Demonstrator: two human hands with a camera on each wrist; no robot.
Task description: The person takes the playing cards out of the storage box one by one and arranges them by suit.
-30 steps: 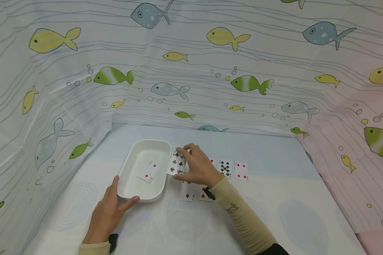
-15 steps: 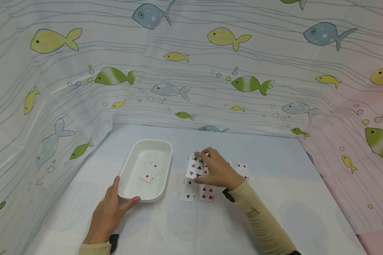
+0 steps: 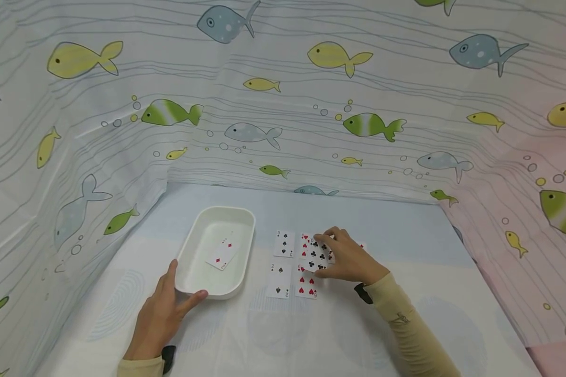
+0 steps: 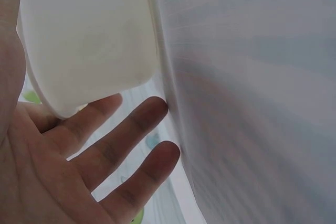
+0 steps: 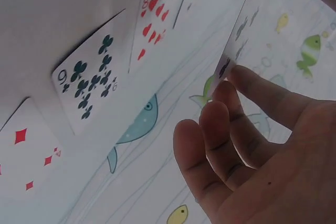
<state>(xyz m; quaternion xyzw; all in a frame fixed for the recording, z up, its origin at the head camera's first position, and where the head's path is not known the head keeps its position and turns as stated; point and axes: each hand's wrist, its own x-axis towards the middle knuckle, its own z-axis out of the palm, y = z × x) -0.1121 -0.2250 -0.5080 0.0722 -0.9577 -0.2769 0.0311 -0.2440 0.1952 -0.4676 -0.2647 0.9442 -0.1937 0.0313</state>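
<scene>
In the head view my left hand (image 3: 156,314) holds the near left corner of a white plastic tub (image 3: 183,275), thumb on the near side and fingers along the left. A two of diamonds playing card (image 3: 222,252) lies in the tub. My right hand (image 3: 351,257) pinches a six of clubs (image 3: 317,253) by its edges, tilted above the laid cards. Beneath and around it lie the three of spades (image 3: 284,244), eight of hearts (image 3: 304,244), two of spades (image 3: 279,281) and six of hearts (image 3: 306,287). The right wrist view shows the nine of clubs (image 5: 92,77) and four of diamonds (image 5: 26,150).
The laid cards form two rows to the right of the tub. A pale patterned cloth (image 3: 245,335) covers the table. A sheet printed with fish (image 3: 283,63) stands as a wall behind and along both sides.
My right hand has carried the six of clubs rightward, from beside the tub to above the eight and six of hearts. The left hand and tub have stayed put.
</scene>
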